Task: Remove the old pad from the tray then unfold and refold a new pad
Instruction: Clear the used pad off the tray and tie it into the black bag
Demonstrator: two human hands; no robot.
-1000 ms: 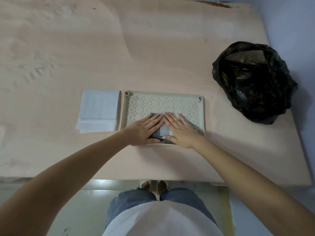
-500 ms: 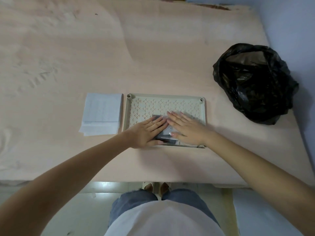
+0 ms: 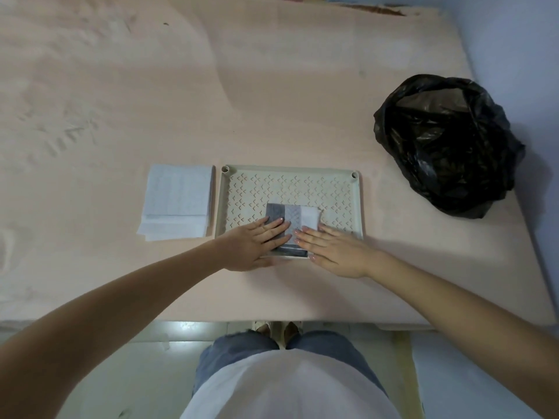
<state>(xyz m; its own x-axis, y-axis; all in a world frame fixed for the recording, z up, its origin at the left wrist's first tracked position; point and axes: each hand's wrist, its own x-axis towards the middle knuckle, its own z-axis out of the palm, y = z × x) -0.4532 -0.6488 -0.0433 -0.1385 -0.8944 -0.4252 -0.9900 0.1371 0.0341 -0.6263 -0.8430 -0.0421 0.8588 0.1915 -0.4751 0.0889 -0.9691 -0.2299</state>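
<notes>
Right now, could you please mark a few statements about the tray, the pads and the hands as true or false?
1. The folded pad lies in the tray. True.
2. The left hand rests flat on the folded pad. True.
3. The black bag sits left of the tray. False: it sits to the right, farther back.
4. The right hand grips the stack of white pads. False: it lies flat at the tray's near edge, fingertips at the folded pad.
5. The stack of white pads lies on the table beside the tray's left edge. True.
</notes>
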